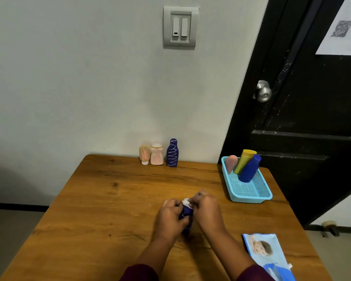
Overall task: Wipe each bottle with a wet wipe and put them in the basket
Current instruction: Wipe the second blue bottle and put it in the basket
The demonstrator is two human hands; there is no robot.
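My left hand [169,217] grips a dark blue bottle [185,217] over the middle of the wooden table [101,209]. My right hand [206,209] pinches a white wet wipe [186,202] against the bottle's top. Most of the bottle is hidden between my hands. At the back of the table, against the wall, stand a beige bottle [144,154], a pink bottle [156,154] and a blue bottle with white squiggles [172,153]. A light blue basket [249,189] at the right holds a pink, a yellow and a blue bottle [249,169].
A wet wipe pack [268,256] lies at the table's front right corner. A black door with a metal knob [262,92] stands behind the basket. A light switch [180,27] is on the wall above.
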